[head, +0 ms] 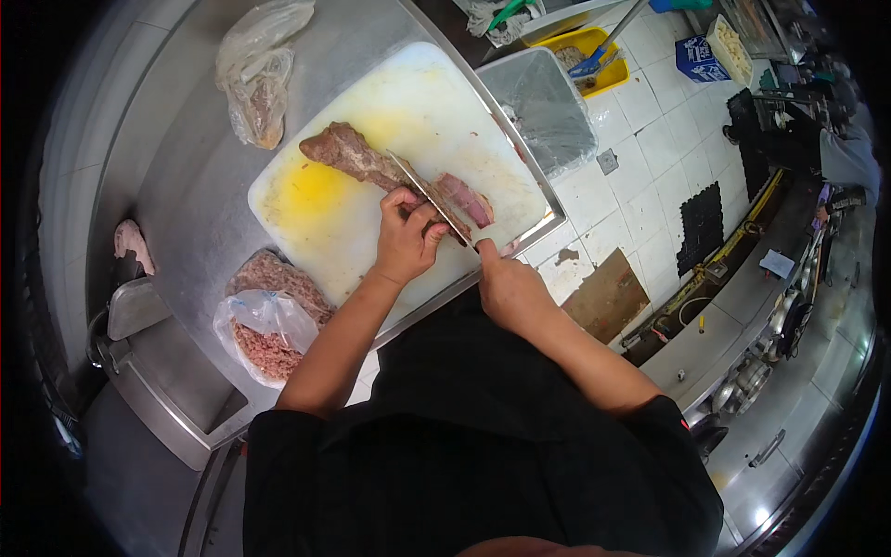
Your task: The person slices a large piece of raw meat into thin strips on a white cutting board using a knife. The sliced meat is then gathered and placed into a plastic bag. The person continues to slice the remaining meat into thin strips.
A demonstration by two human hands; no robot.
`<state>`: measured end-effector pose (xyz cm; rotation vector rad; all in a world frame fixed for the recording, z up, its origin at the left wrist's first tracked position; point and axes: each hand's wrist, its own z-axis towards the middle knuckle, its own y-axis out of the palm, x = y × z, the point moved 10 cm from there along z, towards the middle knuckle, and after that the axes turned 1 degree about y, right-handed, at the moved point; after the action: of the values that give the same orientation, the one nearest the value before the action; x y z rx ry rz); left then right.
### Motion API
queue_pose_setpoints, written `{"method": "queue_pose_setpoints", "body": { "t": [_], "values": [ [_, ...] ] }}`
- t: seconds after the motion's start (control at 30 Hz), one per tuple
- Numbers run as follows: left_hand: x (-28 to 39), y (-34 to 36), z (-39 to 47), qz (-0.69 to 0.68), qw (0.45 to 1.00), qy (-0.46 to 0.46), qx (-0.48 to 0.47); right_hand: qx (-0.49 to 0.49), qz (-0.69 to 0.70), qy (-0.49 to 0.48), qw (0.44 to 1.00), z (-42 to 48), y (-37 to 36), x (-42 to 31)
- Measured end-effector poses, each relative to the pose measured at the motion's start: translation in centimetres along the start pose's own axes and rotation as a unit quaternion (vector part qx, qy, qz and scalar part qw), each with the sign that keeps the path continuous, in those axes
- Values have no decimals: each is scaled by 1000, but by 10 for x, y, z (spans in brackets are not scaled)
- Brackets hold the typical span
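A long piece of meat [351, 154] lies slantwise on a white cutting board [334, 237] with yellow stains. My left hand [409, 240] grips its near end with bent fingers and thumb. In my right hand [511, 289] is the handle of a knife [433, 198], whose long blade lies along and over the meat, close to my left fingertips. The handle is mostly hidden in my fist. Just right of the blade rests a cut strip of reddish meat [465, 200] on the board.
On the steel counter [188, 209] are a bagged piece of meat [264, 104], an open bag of minced meat [268, 348], a wrapped meat block [278, 278] and a pale scrap [132, 244]. A lined bin [543, 111] stands beyond the counter's raised edge. Another person [846, 163] is far right.
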<state>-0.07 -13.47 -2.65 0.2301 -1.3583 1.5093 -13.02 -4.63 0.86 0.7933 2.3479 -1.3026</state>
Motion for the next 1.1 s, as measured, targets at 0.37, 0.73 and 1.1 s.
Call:
{"method": "queue_pose_setpoints", "body": {
  "t": [0.37, 0.73, 1.1],
  "values": [
    [3, -12, 23, 20, 997, 40, -57, 65, -55, -29, 996, -31, -15, -5],
    [4, -1, 20, 23, 993, 46, -102, 20, -69, -4, 997, -6, -7, -4],
    [-1, -1, 23, 20, 994, 52, -95, -36, 15, -24, 999, 45, -12, 19]
  ]
}}
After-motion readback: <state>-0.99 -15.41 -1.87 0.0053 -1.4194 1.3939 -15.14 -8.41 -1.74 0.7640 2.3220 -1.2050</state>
